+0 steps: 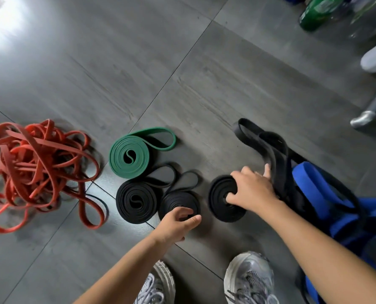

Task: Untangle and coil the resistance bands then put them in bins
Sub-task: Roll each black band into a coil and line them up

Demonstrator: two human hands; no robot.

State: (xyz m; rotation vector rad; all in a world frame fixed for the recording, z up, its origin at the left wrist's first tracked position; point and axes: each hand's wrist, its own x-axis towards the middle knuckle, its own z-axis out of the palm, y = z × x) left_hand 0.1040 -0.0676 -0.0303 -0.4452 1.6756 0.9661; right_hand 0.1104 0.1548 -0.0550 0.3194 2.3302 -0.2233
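On the floor (182, 73), fingers of my right hand (251, 189) clamp the black coil (218, 200), probably springy, best pinched across its turns; my left hand (178, 224) hovers slack-fingered.

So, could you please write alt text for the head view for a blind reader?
A person's right hand grips the rightmost black coil on the floor; the left hand hovers over the middle black coil. Leftward lie a third black coil, a green coil and tangled red bands; loose black bands and blue bands lie right.
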